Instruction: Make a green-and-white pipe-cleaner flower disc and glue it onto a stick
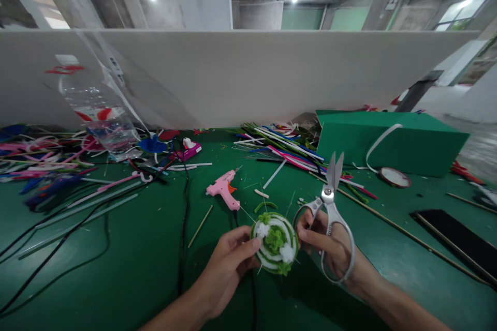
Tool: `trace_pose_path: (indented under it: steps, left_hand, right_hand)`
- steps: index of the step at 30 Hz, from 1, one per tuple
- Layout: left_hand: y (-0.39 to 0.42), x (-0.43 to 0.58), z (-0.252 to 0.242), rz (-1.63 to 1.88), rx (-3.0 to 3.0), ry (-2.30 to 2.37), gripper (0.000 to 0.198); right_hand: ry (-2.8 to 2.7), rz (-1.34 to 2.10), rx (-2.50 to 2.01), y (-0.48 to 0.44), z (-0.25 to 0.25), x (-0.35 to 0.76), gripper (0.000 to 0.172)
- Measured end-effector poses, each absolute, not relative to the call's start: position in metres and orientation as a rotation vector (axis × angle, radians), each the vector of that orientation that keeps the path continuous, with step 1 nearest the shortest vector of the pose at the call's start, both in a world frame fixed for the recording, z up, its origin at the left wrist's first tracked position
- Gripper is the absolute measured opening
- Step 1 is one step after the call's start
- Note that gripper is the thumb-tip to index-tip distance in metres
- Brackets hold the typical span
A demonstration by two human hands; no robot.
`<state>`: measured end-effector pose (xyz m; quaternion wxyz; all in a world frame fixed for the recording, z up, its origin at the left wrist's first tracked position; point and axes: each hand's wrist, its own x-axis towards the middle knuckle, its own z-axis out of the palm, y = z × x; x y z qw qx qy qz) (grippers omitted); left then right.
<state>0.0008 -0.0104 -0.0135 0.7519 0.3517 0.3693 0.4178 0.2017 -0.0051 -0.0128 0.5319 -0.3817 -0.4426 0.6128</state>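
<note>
Between my hands is a round green-and-white fuzzy coil (275, 243), seemingly of pipe cleaner, with a green tuft in the middle, white tufts beside it and thin wire ends sticking out. My left hand (229, 264) pinches its left side, the thumb lying on a white tuft. On my right hand (324, 243) hang silver scissors (328, 194), their handle loops around my fingers, blades pointing up and slightly apart. The right fingertips also touch the coil's right edge. A pink glue gun (225, 189) lies beyond the coil, near a short green fuzzy piece (265, 206).
Pipe cleaners (287, 150) lie heaped at the back, with more in a pile (50, 155) at left around a plastic bottle (97, 108). Black cables (184, 227) cross the green table. A green box (388, 139), tape roll (394, 177) and phone (458, 240) are on the right.
</note>
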Motion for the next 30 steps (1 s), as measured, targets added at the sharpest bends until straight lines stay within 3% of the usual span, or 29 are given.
trace_pose_path:
  steps: [10,30]
  left_hand:
    - [-0.0125,0.0035,-0.0103,0.88,0.821,0.8,0.012]
    - [-0.0116,0.0034,-0.0067,0.895,0.896,0.845,0.018]
  right_hand:
    - [-1.118,1.546,-0.911,-0.0089,-0.0184,0.2041,0.03]
    - [-1.109,1.39,-0.982,-0.0055,-0.0208,0.2049,0.029]
